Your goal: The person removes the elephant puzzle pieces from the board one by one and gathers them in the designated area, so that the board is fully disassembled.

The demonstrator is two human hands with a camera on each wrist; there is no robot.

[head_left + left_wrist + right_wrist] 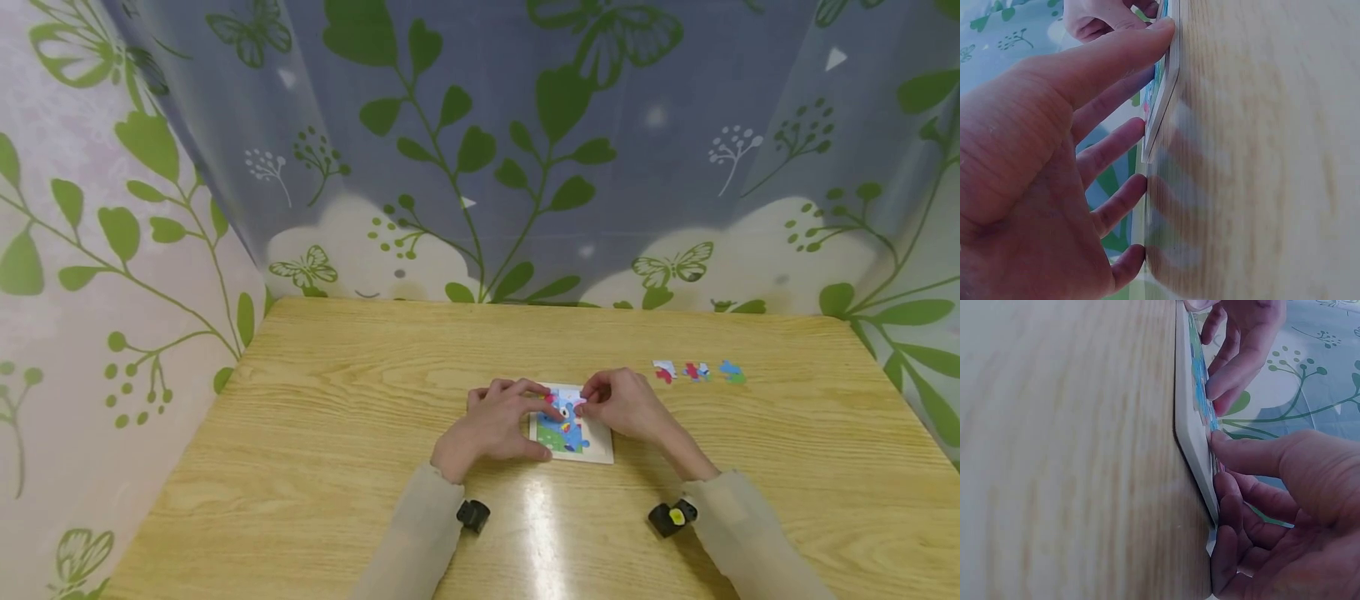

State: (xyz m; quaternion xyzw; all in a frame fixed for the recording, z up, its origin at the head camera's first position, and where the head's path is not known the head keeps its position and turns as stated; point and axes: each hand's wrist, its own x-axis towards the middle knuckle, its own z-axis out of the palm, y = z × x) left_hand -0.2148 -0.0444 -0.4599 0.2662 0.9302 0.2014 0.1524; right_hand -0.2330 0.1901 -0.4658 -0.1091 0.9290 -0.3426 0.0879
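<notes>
A small square jigsaw puzzle lies on the table in a pale wooden tray (600,446), its left part filled with a blue animal picture (572,432) over green. Spread fairly straight, my left hand (498,421) rests over the left side, fingertips on the picture and thumb at the tray's near edge. At the upper right of the tray, my right hand (628,406) pinches a puzzle piece (579,403) between thumb and fingers, mostly covered by them. In the right wrist view the right thumb (1241,450) touches the puzzle surface, the other fingers curled at the tray's edge.
Three loose puzzle pieces lie in a row to the right: a red and white one (664,372), a red and blue one (696,372), a blue and green one (731,372). The wooden table (337,400) meets a leaf-patterned cloth (480,150) behind.
</notes>
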